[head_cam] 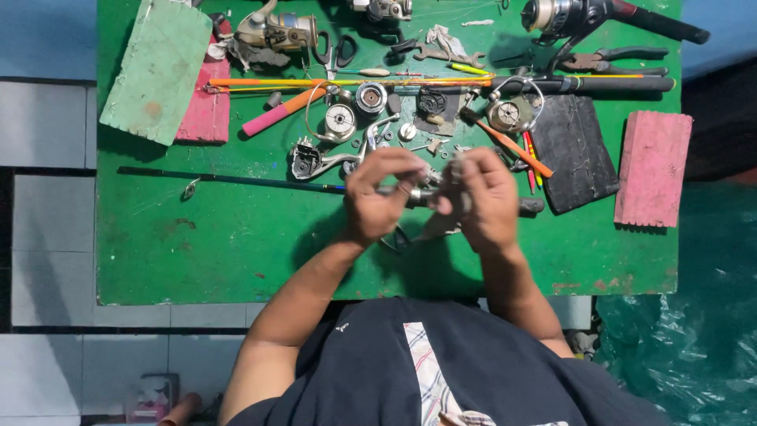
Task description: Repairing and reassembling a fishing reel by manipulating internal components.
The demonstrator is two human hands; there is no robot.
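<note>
Both my hands are raised over the middle of a green table (197, 237). My left hand (377, 197) pinches a small metal reel part with thumb and fingers. My right hand (482, 197) grips the other side of the same grey reel piece (426, 197), which is mostly hidden between the fingers. A thin black fishing rod (236, 181) lies across the table just under my hands. Beyond my fingertips lie a dismantled reel body (309, 160), a round spool (340, 120) and several small screws and washers.
A green foam block (158, 67) lies on a pink one (206, 110) at far left. A black pad (574, 150) and another pink block (653, 168) lie at right. Whole reels (276, 30), pliers (615, 57), scissors (335, 49), and orange-yellow rods (347, 81) crowd the far edge.
</note>
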